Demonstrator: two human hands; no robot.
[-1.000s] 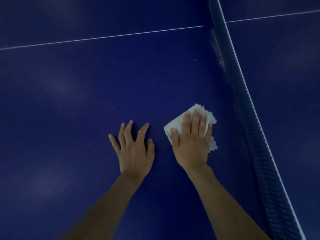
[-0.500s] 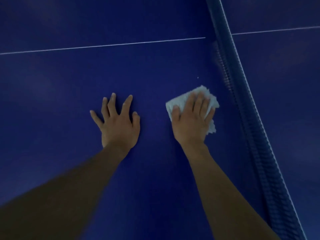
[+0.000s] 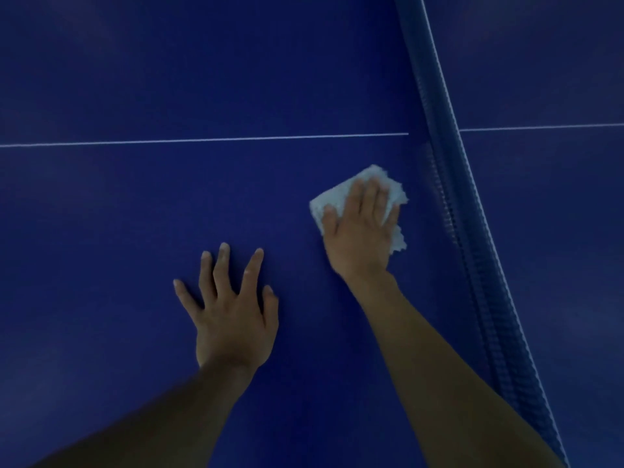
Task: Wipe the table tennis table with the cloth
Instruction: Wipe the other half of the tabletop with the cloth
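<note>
On the dark blue tabletop [image 3: 135,214], just beside the net [image 3: 467,231], a white cloth [image 3: 332,197] lies folded and flat under the right hand [image 3: 359,231]. That hand is open, palm down, its fingers [image 3: 373,194] fairly straight and close together, pressing the cloth against the surface; the thumb rests on the cloth's left edge. Ragged cloth edges show past the fingertips at the top and along the hand's right side, while the rest is hidden beneath the palm. A narrow strip of bare blue separates the cloth from the foot of the net.

To the left and nearer the person, the left hand [image 3: 233,319] is also open and holds nothing: it lies palm down on the tabletop with its fingers [image 3: 221,265] spread wide and the thumb pointing towards the right arm. The two hands are apart, with bare surface between them, and both forearms reach in from the bottom of the view.

A thin white line [image 3: 202,140] crosses the tabletop beyond both hands and stops at the net; it carries on across the far half on the other side. The net runs from the top of the view down to the lower right corner, with a pale band along its upper edge
</note>
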